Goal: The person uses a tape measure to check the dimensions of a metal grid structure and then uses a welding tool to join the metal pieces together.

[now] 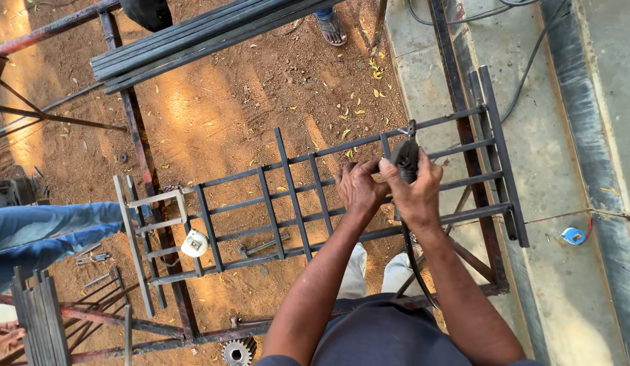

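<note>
A dark steel window grille [292, 203] of flat bars lies across a metal stand over red dirt. My right hand [418, 191] grips a welding electrode holder [405, 157] whose jaws point up at a crossbar near the grille's top right. A black cable runs from the holder down past my legs. My left hand [359, 186] is closed right beside it, fingers curled at the holder's side and resting over a grille bar.
A bundle of long steel bars [193, 37] lies across the top. Another person's blue-trousered legs [47, 234] reach in at left, a sandalled foot [330, 27] stands at top. A white tape measure [193, 243], a blue one [573, 236], a cogwheel [237, 352] and a concrete slab [565, 169] lie around.
</note>
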Motion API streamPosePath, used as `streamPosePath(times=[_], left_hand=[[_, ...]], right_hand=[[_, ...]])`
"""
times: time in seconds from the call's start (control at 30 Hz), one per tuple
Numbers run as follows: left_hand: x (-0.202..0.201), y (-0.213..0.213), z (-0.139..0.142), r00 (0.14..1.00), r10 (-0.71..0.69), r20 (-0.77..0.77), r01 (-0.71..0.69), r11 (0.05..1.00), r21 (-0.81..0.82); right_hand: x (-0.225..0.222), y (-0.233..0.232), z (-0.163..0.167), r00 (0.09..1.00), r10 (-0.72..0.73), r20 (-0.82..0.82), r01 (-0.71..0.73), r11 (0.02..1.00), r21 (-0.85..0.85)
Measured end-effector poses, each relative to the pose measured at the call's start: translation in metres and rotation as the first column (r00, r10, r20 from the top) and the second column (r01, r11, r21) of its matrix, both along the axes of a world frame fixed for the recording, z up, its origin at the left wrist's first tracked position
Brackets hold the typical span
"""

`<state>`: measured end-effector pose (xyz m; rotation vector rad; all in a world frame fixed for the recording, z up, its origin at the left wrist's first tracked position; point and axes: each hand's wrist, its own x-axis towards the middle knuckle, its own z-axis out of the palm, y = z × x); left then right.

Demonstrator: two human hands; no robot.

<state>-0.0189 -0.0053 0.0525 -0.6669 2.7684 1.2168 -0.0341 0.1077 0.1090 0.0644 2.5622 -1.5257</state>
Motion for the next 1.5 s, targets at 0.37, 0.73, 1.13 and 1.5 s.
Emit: streamPosePath(times=[0.37, 0.73, 1.13, 1.5], left_hand=[[0.002, -0.006, -0.019, 0.995, -0.005, -0.101, 0.005, 1.000, 0.006], [0.002, -0.010, -0.017, 0.997, -0.026, -0.069, 0.028, 0.999, 0.029], [0.006, -0.012, -0.028, 0.997, -0.040, -0.069, 0.044, 0.998, 0.046], [0.002, -0.013, -0.035, 0.995, -0.046, 0.093, 0.042, 0.998, 0.046]], right_hand=[[0.003, -0.018, -0.020, 0.999, -0.049, -0.022, 0.052, 0.990, 0.128], [0.000, -0.017, -0.027, 0.998, -0.042, 0.056, 0.034, 0.989, 0.146], [0.001, -0.022, -0.026, 0.990, -0.013, -0.143, 0.038, 0.984, 0.173], [0.001, -0.018, -0.029, 1.000, -0.008, -0.010, 0.009, 0.984, 0.177]])
